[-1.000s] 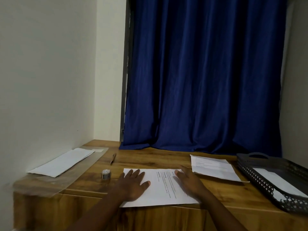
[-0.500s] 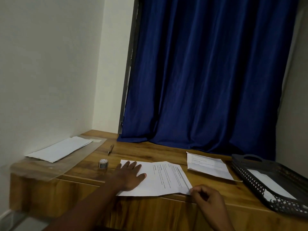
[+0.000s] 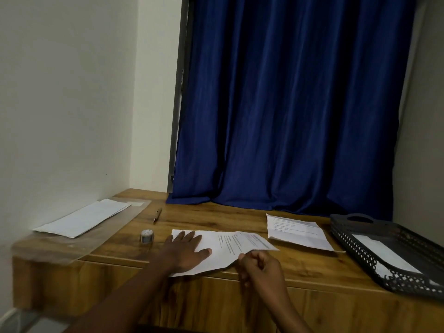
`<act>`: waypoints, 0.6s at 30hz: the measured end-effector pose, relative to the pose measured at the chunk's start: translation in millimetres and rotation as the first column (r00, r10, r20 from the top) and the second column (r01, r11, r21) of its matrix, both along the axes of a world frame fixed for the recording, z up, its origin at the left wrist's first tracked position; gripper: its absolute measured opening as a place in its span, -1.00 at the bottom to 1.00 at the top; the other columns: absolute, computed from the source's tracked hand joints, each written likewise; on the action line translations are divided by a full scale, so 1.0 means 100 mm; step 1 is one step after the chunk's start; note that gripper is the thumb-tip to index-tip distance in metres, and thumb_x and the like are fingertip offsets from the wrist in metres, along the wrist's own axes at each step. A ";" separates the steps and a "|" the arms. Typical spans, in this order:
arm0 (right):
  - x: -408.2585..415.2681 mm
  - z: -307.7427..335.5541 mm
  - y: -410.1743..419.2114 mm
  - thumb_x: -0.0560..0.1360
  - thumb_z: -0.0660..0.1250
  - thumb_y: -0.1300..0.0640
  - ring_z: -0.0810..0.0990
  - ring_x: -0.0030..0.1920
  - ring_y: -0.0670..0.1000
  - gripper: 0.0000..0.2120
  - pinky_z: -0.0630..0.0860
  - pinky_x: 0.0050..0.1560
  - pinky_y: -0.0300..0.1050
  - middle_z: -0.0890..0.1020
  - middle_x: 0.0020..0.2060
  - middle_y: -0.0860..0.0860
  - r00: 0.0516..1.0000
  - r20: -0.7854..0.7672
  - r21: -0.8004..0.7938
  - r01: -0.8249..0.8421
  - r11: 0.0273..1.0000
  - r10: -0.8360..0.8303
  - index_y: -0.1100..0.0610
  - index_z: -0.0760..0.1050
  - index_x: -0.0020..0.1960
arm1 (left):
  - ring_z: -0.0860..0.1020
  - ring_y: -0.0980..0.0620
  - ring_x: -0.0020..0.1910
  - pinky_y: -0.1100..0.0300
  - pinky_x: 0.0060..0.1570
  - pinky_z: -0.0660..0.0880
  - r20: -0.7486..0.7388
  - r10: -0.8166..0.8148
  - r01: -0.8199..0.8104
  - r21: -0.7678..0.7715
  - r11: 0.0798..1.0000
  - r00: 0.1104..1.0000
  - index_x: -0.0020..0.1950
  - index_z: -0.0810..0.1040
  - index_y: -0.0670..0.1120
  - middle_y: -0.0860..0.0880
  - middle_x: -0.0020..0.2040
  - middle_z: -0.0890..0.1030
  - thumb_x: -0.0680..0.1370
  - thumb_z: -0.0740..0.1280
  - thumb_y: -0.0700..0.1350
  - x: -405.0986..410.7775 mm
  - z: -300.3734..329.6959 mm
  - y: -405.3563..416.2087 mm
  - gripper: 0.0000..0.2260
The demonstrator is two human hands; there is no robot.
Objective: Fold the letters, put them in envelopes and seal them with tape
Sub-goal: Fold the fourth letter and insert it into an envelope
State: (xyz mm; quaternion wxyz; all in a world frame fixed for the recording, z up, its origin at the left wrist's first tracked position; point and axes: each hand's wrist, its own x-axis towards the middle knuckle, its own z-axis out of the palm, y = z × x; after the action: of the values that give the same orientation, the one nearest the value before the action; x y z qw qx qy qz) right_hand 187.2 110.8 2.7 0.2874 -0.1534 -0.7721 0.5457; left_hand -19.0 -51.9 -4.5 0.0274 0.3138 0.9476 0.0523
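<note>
We see a wooden desk (image 3: 240, 219) set against a pale wall, with a deep blue curtain (image 3: 288, 104) hanging behind it. At the far left, a stack of white envelopes (image 3: 83, 217) lies on a clear plastic sheet (image 3: 72, 243) that covers the desk's left end. Just right of that, a slim pen (image 3: 157, 215) lies near the back, and a small roll of tape (image 3: 146, 236) stands closer to the front edge. Beside the roll, the left hand (image 3: 185, 251) rests flat, fingers straight and spread, pressing down the left part of a white printed letter (image 3: 228, 246) that lies at the desk's front edge. The right hand (image 3: 260, 266), fingers curled, pinches the letter's near right corner and holds it lifted off the wood, so the sheet bends upward on that side. Farther right and a little back, a second white printed sheet (image 3: 295, 230) lies flat, with a fold line across it. At the far right sits a black perforated plastic tray (image 3: 360, 251) with a handle cut-out, holding white paper (image 3: 384, 253) inside.
</note>
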 end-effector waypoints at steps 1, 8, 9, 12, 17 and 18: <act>-0.04 0.01 -0.01 0.57 0.42 0.02 0.72 -0.20 -0.05 -0.90 0.62 -0.25 -0.23 0.74 -0.18 -0.03 0.999 -0.025 0.012 0.023 1.000 -0.022 0.05 0.64 -0.01 | -0.13 -0.07 0.67 -0.20 0.58 -0.18 0.003 0.005 -0.005 0.001 1.000 1.000 0.69 -0.09 0.13 0.03 0.70 -0.11 0.53 -0.12 0.55 0.01 0.00 0.00 -0.16; -0.34 0.03 -0.05 0.45 0.50 -0.21 0.45 0.23 -0.26 -0.28 0.52 0.23 -0.23 0.45 0.33 -0.35 0.987 0.022 0.155 -0.163 0.974 0.162 -0.20 0.28 0.52 | -0.11 -0.08 0.67 -0.23 0.58 -0.17 -0.001 0.000 0.000 0.019 1.000 1.000 0.69 -0.07 0.12 0.02 0.70 -0.09 0.38 -0.11 0.67 0.04 0.02 0.00 0.01; -0.36 0.01 -0.06 0.40 0.49 -0.27 0.43 0.22 -0.35 -0.24 0.47 0.20 -0.35 0.38 0.29 -0.49 0.976 0.036 0.205 -0.217 0.954 0.214 -0.34 0.21 0.50 | -0.11 -0.07 0.67 -0.22 0.59 -0.17 -0.003 0.001 0.000 0.023 1.000 1.000 0.69 -0.07 0.12 0.02 0.70 -0.09 0.38 -0.11 0.67 0.03 0.01 0.01 0.01; -0.43 -0.07 -0.06 0.37 0.45 -0.37 0.37 0.34 -0.39 -0.12 0.43 0.30 -0.38 0.27 0.40 -0.54 0.950 0.131 0.403 -0.312 0.861 0.283 -0.40 0.05 0.55 | -0.11 -0.06 0.67 -0.22 0.59 -0.18 0.007 0.004 -0.004 0.036 0.999 1.000 0.69 -0.06 0.13 0.04 0.70 -0.09 0.33 -0.11 0.70 0.02 -0.01 0.01 0.06; -0.47 -0.16 -0.02 0.40 0.30 -0.50 0.25 0.50 -0.24 -0.08 0.28 0.42 -0.27 0.15 0.58 -0.33 0.944 0.233 0.656 -0.329 0.679 0.233 -0.29 -0.03 0.62 | 0.03 -0.11 0.66 -0.23 0.59 -0.04 0.042 -0.017 0.010 0.160 0.987 0.999 0.68 0.03 0.08 -0.03 0.69 0.03 0.60 -0.04 0.42 -0.05 0.03 0.00 -0.27; -0.47 -0.16 -0.01 0.39 0.27 -0.53 0.22 0.53 -0.21 -0.09 0.25 0.47 -0.22 0.13 0.60 -0.30 0.940 0.264 0.682 -0.341 0.647 0.217 -0.30 -0.02 0.62 | 0.11 -0.14 0.64 -0.24 0.58 0.06 0.016 -0.039 0.035 0.216 0.976 0.999 0.67 0.08 0.08 -0.06 0.69 0.08 0.68 0.01 0.28 -0.08 0.03 -0.04 -0.41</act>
State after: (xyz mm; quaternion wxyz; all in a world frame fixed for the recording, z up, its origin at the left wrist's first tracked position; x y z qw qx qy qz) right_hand 140.2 109.8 -13.7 0.1741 0.0495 -0.9577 0.2236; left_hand -26.9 -55.6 -1.5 0.0035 0.3320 0.9300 0.1574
